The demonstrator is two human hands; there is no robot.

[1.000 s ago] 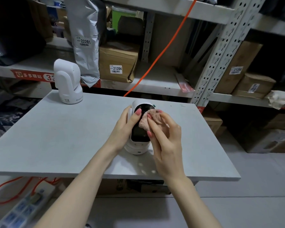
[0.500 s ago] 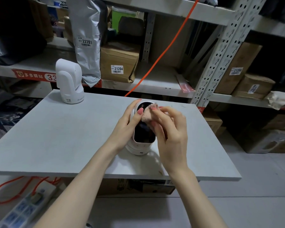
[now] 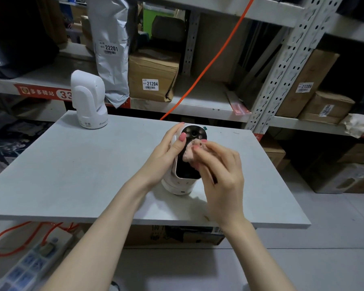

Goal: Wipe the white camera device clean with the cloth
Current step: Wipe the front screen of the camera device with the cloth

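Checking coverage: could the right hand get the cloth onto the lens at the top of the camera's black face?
Probably yes. The right hand pinches the cloth against the camera just below the lens, which shows uncovered; the left hand grips the side, not the face.

Upper left of the frame: grey mailer bag [image 3: 111, 53], white label reading "22201" above a barcode; just right of it, brown cardboard box [image 3: 153, 76] with a white label reading "21204" over a barcode. Left edge, on the shelf front: red strip sign [image 3: 44, 92] with white Chinese characters and the number "33", partly hidden by a white device. Right side: a box [image 3: 309, 80] behind the shelf upright with a label reading "21206"; the label on the smaller box [image 3: 326, 107] below it is too blurred to read.
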